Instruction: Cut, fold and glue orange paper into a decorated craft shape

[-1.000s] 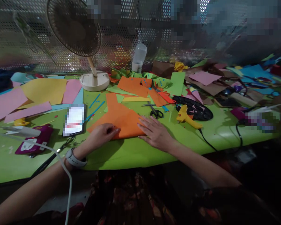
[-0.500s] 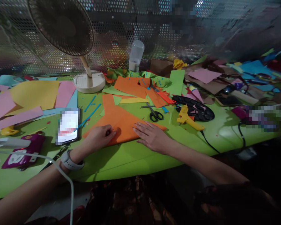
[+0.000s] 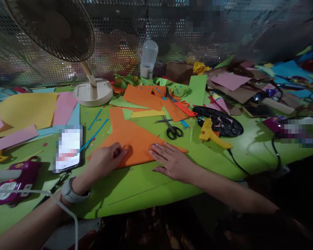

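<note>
A folded piece of orange paper (image 3: 135, 139) lies on the green tabletop in front of me, with a narrow strip rising at its upper left. My left hand (image 3: 108, 157) rests curled on its lower left part; whatever the fingers may hold is hidden. My right hand (image 3: 173, 161) lies flat across the paper's lower right edge, fingers stretched out. Just beyond it are black-handled scissors (image 3: 174, 132). A yellow hot glue gun (image 3: 212, 133) lies to the right, beside a black tray (image 3: 232, 125) with small scraps.
A phone (image 3: 69, 147) and a purple device (image 3: 15, 182) lie at left, with a white cable (image 3: 52, 197) crossing my left forearm. Behind stand a fan (image 3: 94, 92) and a clear bottle (image 3: 149, 57). Coloured paper sheets (image 3: 31, 111) and scraps cover both sides.
The view has shifted slightly, so the tabletop things at left sit further left. My right hand stays flat and my left stays curled on the orange paper.
</note>
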Action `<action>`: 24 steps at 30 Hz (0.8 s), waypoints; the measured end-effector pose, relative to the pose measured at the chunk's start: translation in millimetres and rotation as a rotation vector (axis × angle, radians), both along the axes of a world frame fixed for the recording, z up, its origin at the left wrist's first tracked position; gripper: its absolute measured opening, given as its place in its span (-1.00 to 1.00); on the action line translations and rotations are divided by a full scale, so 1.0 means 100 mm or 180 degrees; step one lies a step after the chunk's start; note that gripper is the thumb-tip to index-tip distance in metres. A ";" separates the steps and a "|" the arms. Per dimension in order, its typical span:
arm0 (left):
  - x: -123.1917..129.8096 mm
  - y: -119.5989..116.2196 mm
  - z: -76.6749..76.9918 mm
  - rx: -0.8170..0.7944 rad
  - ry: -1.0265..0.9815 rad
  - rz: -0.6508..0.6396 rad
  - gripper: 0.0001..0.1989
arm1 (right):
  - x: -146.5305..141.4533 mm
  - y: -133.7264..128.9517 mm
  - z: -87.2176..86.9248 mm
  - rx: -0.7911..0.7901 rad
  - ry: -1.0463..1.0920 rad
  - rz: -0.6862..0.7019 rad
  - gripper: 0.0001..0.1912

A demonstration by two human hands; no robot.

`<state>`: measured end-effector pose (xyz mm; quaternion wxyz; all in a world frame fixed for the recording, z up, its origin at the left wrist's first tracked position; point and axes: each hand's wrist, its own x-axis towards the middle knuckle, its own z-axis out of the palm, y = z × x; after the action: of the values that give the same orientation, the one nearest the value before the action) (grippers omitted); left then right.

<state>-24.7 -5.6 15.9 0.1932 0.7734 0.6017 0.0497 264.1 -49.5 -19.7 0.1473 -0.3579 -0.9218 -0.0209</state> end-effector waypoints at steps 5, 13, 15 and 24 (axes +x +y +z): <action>0.03 -0.02 0.04 -0.0176 0.0030 0.0113 -0.63 | 0.00 -0.01 -0.01 -0.0033 0.0038 -0.0005 -0.40; 0.03 -0.01 0.05 -0.0154 0.0087 0.0183 -0.61 | -0.01 -0.03 0.03 -0.0116 -0.0012 -0.0025 -0.37; 0.02 -0.01 0.03 -0.0127 0.0037 0.0158 -0.62 | -0.01 -0.03 0.05 -0.0131 0.0011 -0.0053 -0.38; -0.06 -0.06 0.03 0.0511 -0.0844 0.0192 -0.69 | 0.26 0.19 0.35 -0.0307 0.1659 -0.1309 -0.26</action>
<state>-30.5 -12.0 19.3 0.2068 0.7547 0.5879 0.2051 290.6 -30.6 14.9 0.3537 -0.5362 -0.7616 0.0857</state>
